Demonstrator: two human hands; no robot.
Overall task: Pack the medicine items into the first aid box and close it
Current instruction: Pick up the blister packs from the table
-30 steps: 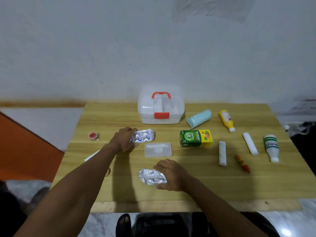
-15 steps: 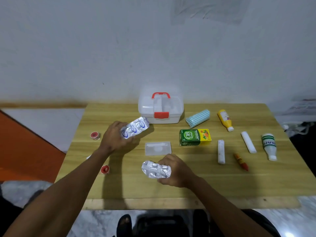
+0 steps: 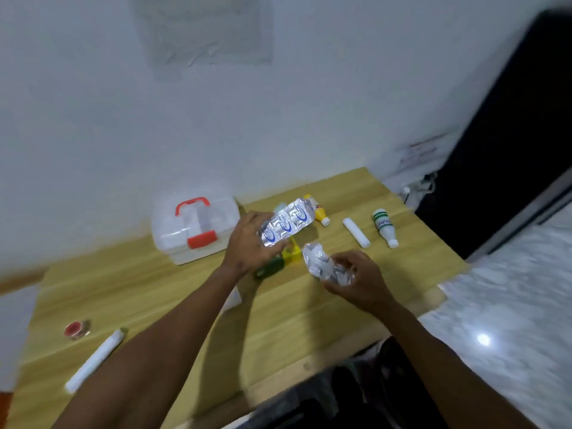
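Head view: both hands are loaded and up off the desk (image 3: 154, 292). The left hand (image 3: 250, 243) grips a silver blister strip with blue print (image 3: 286, 224), fingers wrapped round its near end, and the strip's long axis runs up and to the right, away from the palm. The right hand (image 3: 359, 280) pinches a crumpled foil blister pack (image 3: 322, 264), fingertips closed on its right side.

The first aid box (image 3: 195, 230) sits toward the desk's far edge, left of both hands, red latch (image 3: 201, 239) facing the person, red handle (image 3: 192, 205) on top, and the lid looks shut. That is the relation that matters: the box lies just left of the left hand, which is clearly the nearer one, yet the printed strip points away from it. My read is that one hand must free up to work the latch first.

Still out along the right side are a yellow bottle (image 3: 318, 212), a white roll (image 3: 356, 232) and a white bottle with green bands (image 3: 385, 227). A green and yellow carton (image 3: 278, 263) peeks from under the left hand. Near the left edge lie a small red-capped pot (image 3: 75, 329) and a white tube (image 3: 93, 360).
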